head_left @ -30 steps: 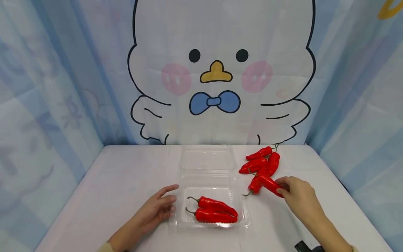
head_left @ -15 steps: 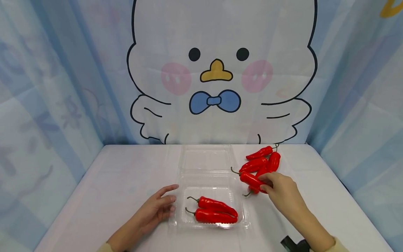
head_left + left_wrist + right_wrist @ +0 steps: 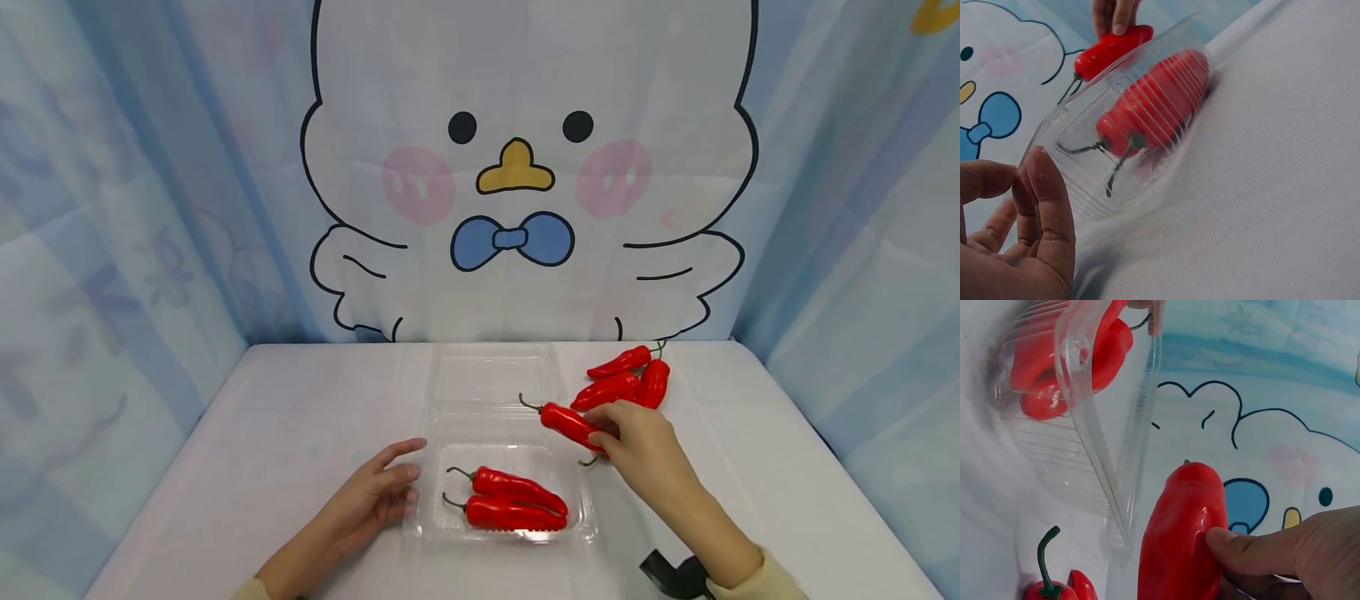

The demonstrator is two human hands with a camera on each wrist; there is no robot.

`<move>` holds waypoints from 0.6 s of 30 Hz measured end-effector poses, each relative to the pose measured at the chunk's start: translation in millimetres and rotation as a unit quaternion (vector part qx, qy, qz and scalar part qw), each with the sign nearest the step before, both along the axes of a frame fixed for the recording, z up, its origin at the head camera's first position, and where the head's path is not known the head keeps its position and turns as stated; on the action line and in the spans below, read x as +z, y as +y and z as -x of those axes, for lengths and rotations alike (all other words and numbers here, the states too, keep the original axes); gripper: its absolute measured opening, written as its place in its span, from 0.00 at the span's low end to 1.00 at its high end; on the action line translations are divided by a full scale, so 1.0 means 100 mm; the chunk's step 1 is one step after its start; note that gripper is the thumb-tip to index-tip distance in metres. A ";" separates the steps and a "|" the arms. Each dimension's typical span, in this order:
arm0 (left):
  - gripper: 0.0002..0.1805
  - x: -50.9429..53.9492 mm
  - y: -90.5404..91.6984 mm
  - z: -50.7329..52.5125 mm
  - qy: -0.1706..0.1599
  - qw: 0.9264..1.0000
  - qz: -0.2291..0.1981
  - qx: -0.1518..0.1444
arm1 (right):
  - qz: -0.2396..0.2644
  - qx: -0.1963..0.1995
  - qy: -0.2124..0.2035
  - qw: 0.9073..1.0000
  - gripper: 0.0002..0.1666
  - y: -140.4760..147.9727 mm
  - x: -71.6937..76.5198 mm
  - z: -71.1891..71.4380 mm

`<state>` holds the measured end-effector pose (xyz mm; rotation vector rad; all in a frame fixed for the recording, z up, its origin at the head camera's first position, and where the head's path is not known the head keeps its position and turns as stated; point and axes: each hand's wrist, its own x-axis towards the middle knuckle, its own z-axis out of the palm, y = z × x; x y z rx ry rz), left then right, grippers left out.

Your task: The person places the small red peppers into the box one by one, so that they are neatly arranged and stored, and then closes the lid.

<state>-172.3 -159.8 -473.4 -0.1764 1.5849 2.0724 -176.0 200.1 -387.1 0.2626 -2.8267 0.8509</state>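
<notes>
My right hand (image 3: 637, 437) pinches a red chili pepper (image 3: 566, 423) between thumb and fingers, its stem pointing left. The pepper is held above the right side of a clear plastic clamshell box (image 3: 420, 533). Two red peppers (image 3: 513, 513) lie side by side in the box's near part. My left hand (image 3: 367, 500) has loosely extended fingers touching the box's left rim, as the left wrist view also shows at its corner (image 3: 1020, 169). In the right wrist view, the thumb (image 3: 1235, 547) presses the held pepper (image 3: 1179, 550).
The box's lid (image 3: 491, 379) lies folded back towards the curtain. Several red peppers (image 3: 611, 390) lie in a pile right of the lid, one partly hidden by my right hand. A black device (image 3: 675, 575) is at the right wrist. A printed curtain (image 3: 517, 292) stands behind the table.
My right hand has carried the pinched pepper leftwards from over the pile towards the box. The left hand and the two peppers in the box have stayed in place.
</notes>
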 end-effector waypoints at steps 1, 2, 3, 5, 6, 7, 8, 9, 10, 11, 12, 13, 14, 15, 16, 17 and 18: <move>0.33 0.00 0.00 0.00 -0.001 1.000 0.000 0.001 | 0.000 0.002 0.000 1.000 0.18 -0.02 0.00 0.01; 0.33 0.00 0.00 0.00 -0.002 1.000 0.000 0.002 | 0.000 0.004 0.001 1.000 0.17 -0.04 0.00 0.01; 0.33 0.01 0.00 0.00 -0.002 1.000 0.001 0.003 | -0.001 0.006 0.004 1.000 0.17 -0.06 0.00 0.02; 0.33 0.01 0.01 0.00 -0.002 1.000 0.001 0.005 | -0.004 0.010 0.008 1.000 0.16 -0.11 0.00 0.03; 0.33 0.01 0.01 0.00 -0.003 1.000 0.001 0.006 | -0.005 0.012 0.010 1.000 0.16 -0.14 -0.01 0.03; 0.33 0.01 0.01 0.00 -0.003 1.000 0.002 0.006 | -0.005 0.014 0.009 1.000 0.16 -0.17 -0.01 0.04; 0.33 0.01 0.01 0.00 -0.003 1.000 0.002 0.006 | -0.003 0.015 0.006 1.000 0.15 -0.20 -0.01 0.04; 0.33 0.00 0.01 0.00 -0.003 1.000 0.003 0.006 | -0.002 0.016 0.002 1.000 0.15 -0.23 -0.02 0.04; 0.33 0.00 0.01 0.00 -0.003 1.000 0.003 0.007 | 0.001 0.017 -0.001 1.000 0.15 -0.26 -0.02 0.04; 0.33 0.00 0.01 0.00 -0.002 1.000 0.004 0.007 | 0.003 0.019 -0.004 1.000 0.14 -0.29 -0.02 0.04; 0.33 0.00 0.01 0.00 -0.002 1.000 0.005 0.008 | 0.005 0.021 -0.006 1.000 0.14 -0.32 -0.03 0.04; 0.33 0.00 0.01 0.00 -0.003 1.000 0.006 0.008 | 0.007 0.023 -0.007 1.000 0.14 -0.35 -0.04 0.04; 0.33 0.00 0.01 0.00 -0.003 1.000 0.007 0.010 | 0.008 0.026 -0.007 1.000 0.13 -0.38 -0.05 0.04; 0.33 0.00 0.01 0.00 -0.003 1.000 0.008 0.011 | 0.010 0.029 -0.007 1.000 0.13 -0.40 -0.07 0.05; 0.33 0.00 0.01 0.00 -0.003 1.000 0.009 0.012 | 0.011 0.032 -0.007 0.999 0.13 -0.42 -0.08 0.05; 0.33 0.00 0.02 0.01 -0.004 1.000 0.010 0.012 | 0.011 0.035 -0.007 0.999 0.13 -0.45 -0.10 0.06; 0.33 0.00 0.02 0.01 -0.004 1.000 0.010 0.012 | 0.010 0.037 -0.007 0.999 0.13 -0.47 -0.12 0.06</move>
